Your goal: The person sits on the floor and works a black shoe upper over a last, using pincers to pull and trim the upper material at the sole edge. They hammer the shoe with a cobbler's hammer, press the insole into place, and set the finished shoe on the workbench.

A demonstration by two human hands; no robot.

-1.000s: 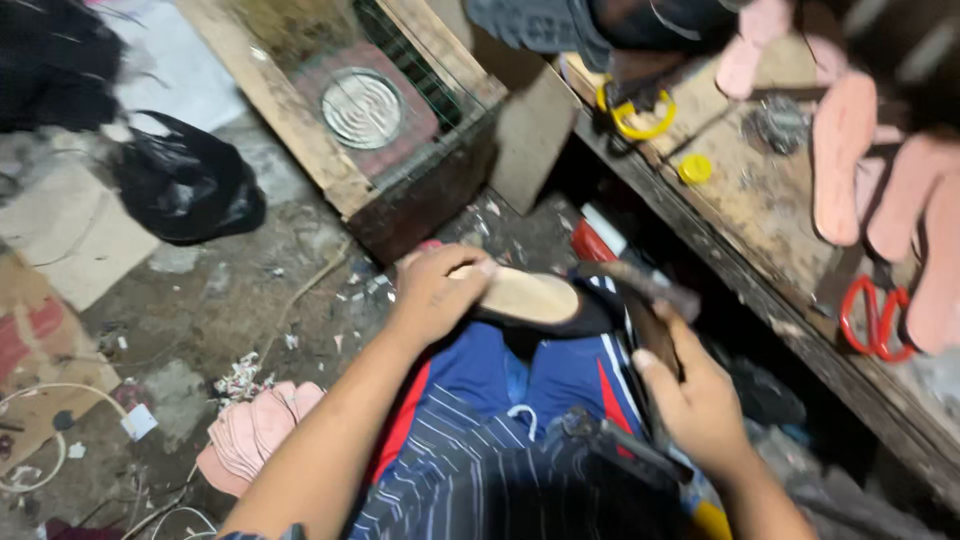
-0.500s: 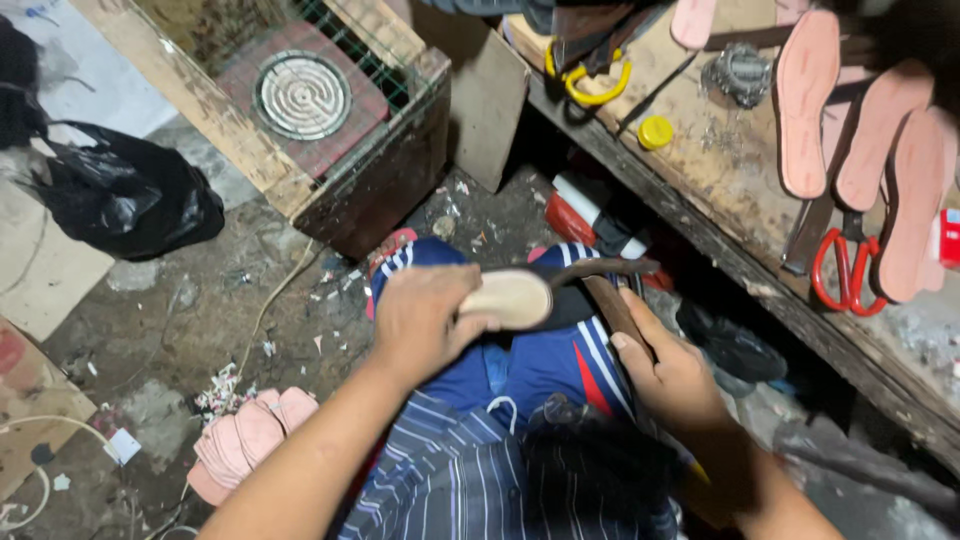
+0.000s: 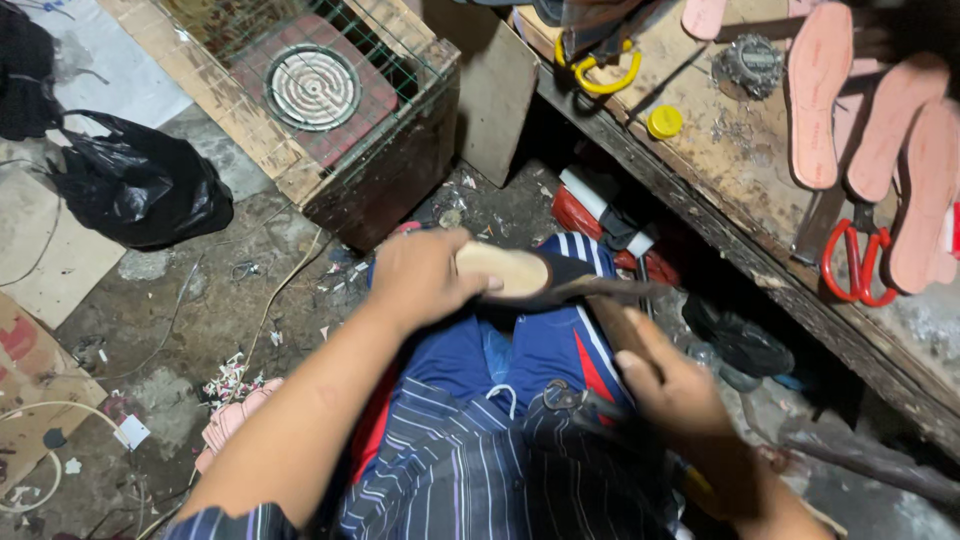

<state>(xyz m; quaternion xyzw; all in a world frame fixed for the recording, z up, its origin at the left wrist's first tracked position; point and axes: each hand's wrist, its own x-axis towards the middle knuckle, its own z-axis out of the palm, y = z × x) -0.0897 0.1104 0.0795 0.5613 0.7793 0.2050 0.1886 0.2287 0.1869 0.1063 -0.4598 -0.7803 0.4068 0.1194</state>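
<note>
A small shoemaker's workshop, rough and crowded. Beyond the right hand (image 3: 675, 385) a worn wooden desk (image 3: 740, 170) carries pink insoles (image 3: 818, 95), red-handled scissors (image 3: 858, 262) and a yellow cap (image 3: 664, 121). Ahead of the left hand (image 3: 425, 275) stands a wooden crate with a round heating coil (image 3: 313, 87). The dirt floor (image 3: 200, 310) is littered with scraps.
</note>
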